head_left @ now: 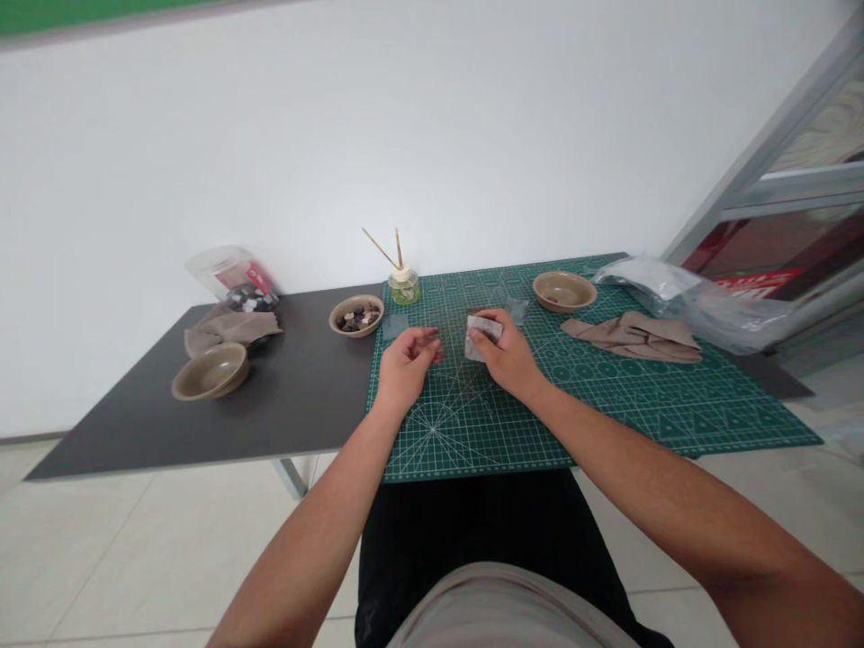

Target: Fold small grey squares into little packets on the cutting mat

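My right hand [508,354] rests on the green cutting mat [607,396] and pinches a small pale piece of fabric [481,335] between thumb and fingers. My left hand [407,363] hovers just left of it with the fingers curled together; whatever it holds is too small to make out. A bowl of dark and light buttons [356,317] stands just beyond the left hand, off the mat's left edge. Two small clear plastic bags [517,310] lie on the mat near the hands.
A reed diffuser [403,284] stands at the mat's far left corner. A beige bowl [564,291], folded tan cloth [633,336] and crumpled plastic bags [695,301] lie right. On the dark table [297,396] to the left sit another bowl [211,371], cloth and a tipped jar of buttons [233,277].
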Action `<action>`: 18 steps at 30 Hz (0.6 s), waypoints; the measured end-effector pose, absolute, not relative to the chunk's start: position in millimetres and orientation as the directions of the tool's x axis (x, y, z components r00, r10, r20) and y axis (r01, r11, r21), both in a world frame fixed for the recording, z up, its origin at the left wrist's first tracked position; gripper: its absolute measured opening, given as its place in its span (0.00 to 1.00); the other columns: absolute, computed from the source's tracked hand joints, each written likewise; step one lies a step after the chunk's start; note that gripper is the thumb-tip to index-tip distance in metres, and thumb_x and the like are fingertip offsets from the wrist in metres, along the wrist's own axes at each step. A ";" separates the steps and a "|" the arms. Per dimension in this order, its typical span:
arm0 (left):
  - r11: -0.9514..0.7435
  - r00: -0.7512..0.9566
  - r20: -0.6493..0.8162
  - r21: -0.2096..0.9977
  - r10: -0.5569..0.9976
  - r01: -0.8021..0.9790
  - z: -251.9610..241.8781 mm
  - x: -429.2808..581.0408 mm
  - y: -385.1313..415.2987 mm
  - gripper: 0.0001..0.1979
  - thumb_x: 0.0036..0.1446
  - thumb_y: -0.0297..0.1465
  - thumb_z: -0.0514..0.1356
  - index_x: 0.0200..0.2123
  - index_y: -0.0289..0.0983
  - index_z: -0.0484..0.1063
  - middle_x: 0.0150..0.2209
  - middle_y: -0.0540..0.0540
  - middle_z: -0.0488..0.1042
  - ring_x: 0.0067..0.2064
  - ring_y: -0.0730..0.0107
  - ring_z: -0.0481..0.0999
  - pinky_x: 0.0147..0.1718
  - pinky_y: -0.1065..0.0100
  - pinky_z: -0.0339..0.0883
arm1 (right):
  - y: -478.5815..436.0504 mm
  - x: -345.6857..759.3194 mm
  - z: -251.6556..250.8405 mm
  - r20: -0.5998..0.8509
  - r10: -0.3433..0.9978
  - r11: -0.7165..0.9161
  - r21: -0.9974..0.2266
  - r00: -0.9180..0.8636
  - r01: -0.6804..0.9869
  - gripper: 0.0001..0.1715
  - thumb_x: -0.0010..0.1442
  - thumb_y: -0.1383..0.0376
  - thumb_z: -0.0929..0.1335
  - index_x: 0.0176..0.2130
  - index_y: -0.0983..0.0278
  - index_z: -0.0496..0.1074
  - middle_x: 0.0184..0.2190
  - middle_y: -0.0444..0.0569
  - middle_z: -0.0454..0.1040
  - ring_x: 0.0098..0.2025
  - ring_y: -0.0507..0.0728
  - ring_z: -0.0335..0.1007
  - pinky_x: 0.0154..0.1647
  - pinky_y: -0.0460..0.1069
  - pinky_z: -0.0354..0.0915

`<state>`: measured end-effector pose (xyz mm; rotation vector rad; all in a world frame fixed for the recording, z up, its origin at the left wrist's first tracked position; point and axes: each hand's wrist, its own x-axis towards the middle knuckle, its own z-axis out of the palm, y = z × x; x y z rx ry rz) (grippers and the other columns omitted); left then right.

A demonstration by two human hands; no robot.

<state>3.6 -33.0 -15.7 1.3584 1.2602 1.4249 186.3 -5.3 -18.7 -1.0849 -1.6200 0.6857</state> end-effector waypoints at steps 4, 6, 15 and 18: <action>-0.208 -0.143 0.213 0.977 0.967 0.046 -16.3 3.6 -33.1 0.11 0.50 0.33 0.66 0.37 0.37 0.78 0.29 0.49 0.79 0.30 0.68 0.80 0.35 0.65 0.75 | -4.2 186.4 -20.2 0.440 0.895 0.442 -0.847 -0.077 0.296 0.20 0.57 0.59 0.69 0.49 0.60 0.66 0.46 0.51 0.74 0.43 0.59 0.72 0.47 0.56 0.68; -0.218 -0.143 0.217 0.976 0.966 0.007 -18.2 3.1 -32.5 0.12 0.49 0.32 0.67 0.38 0.37 0.78 0.30 0.49 0.80 0.33 0.66 0.81 0.39 0.64 0.75 | -4.5 184.8 -20.0 0.439 0.891 0.453 -0.837 -0.116 0.306 0.22 0.57 0.60 0.69 0.50 0.60 0.65 0.48 0.51 0.73 0.43 0.59 0.72 0.48 0.56 0.68; -0.217 -0.143 0.209 0.975 0.967 -0.042 -13.9 6.1 -34.3 0.14 0.43 0.29 0.70 0.36 0.36 0.75 0.30 0.50 0.79 0.31 0.71 0.78 0.36 0.66 0.72 | -4.0 177.1 -25.6 0.411 0.826 0.534 -0.790 -0.386 0.301 0.37 0.59 0.62 0.69 0.63 0.60 0.52 0.51 0.55 0.72 0.50 0.60 0.72 0.53 0.59 0.66; -0.228 -0.130 0.220 0.972 0.967 -0.051 -10.3 7.6 -35.9 0.14 0.41 0.29 0.71 0.32 0.36 0.71 0.28 0.51 0.77 0.28 0.74 0.74 0.32 0.69 0.69 | -3.8 177.9 -26.5 0.458 0.794 0.597 -0.711 -0.400 0.371 0.35 0.59 0.62 0.69 0.62 0.61 0.57 0.53 0.57 0.71 0.55 0.62 0.68 0.57 0.61 0.64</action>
